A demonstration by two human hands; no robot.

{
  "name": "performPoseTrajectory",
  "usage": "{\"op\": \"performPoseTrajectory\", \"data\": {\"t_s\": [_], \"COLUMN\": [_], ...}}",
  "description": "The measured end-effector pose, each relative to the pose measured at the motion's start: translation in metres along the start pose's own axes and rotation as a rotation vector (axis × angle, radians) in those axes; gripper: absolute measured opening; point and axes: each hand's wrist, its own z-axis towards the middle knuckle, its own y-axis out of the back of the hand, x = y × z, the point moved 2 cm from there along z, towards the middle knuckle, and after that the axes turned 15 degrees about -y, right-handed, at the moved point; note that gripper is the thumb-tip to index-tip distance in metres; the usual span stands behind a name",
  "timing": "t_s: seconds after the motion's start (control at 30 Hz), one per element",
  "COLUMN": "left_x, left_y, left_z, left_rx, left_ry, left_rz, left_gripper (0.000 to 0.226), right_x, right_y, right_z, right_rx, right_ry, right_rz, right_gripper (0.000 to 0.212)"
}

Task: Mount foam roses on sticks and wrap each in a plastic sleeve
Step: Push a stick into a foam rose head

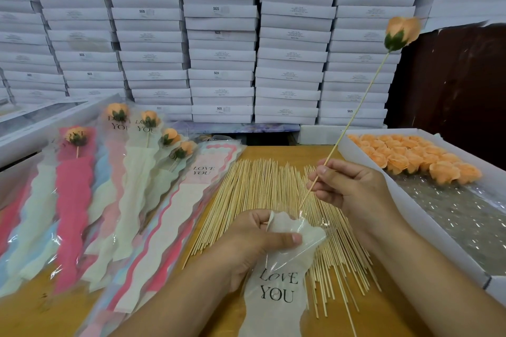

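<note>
Peach foam rose (402,31) up at 1 o'clock, its stick (353,117) pinched in right grip (353,189); left grip (254,243) clamped on plastic sleeve (276,282) over the tabletop (219,317).

Both forearms reach in from the lower edge of the frame, bare to the wrist. The left hand (260,238) lies low and palm-down, thumb stretched flat across the top of a plastic sleeve (279,268) and fingers curled beneath it. The right hand (353,189) is raised slightly higher, pinching the lower end of a thin stick (356,109) between thumb and curled fingers.
</note>
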Motion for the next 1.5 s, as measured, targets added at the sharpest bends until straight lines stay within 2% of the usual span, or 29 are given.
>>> {"op": "performPoseTrajectory", "data": {"t_s": [0.63,0.93,1.07,1.17,1.33,1.5], "left_x": [0.000,0.001,0.001,-0.001,-0.001,-0.003], "left_y": [-0.004,-0.004,-0.004,-0.007,-0.008,-0.009], "left_z": [-0.001,-0.002,-0.002,-0.003,-0.005,-0.005], "left_rx": [0.086,0.092,0.087,0.111,0.121,0.137], "left_ry": [-0.036,-0.015,-0.020,-0.049,-0.033,-0.031], "left_rz": [0.027,-0.022,-0.016,-0.002,-0.048,-0.096], "left_gripper": [0.045,0.047,0.031,0.008,0.027,0.025], "right_x": [-0.006,-0.011,-0.013,-0.012,-0.009,-0.009], "right_y": [-0.007,-0.012,-0.014,-0.012,-0.009,-0.007], "right_z": [-0.002,-0.004,-0.004,-0.003,-0.004,-0.002], "right_rx": [0.001,0.104,0.157,0.167,0.194,0.149], "right_ry": [0.003,-0.071,-0.118,-0.131,-0.163,-0.162], "right_rz": [0.013,-0.065,-0.131,-0.172,-0.247,-0.204], "right_gripper": [0.008,0.009,0.006,0.007,0.013,0.010]}}
